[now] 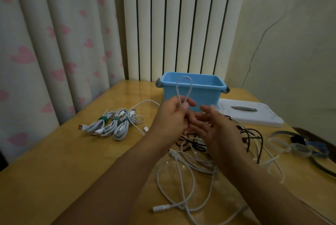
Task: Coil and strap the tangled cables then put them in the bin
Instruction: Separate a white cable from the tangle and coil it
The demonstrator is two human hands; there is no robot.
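Note:
My left hand (171,115) pinches a white cable (184,88) whose loop stands up in front of the blue bin (192,90). Beside it my right hand (212,128) is spread with fingers apart and grips nothing that I can see. Beneath both forearms lies a tangle of white cables (183,175) mixed with dark cables (252,135). Three coiled white cables (114,124) bound with green straps rest on the table at the left. The bin looks empty from here.
The bin's white lid (254,113) with a grey handle lies flat to the right of the bin. Loose straps (298,146) in clear, black and blue sit at the table's right edge. A curtain and a radiator stand behind the wooden table (54,170).

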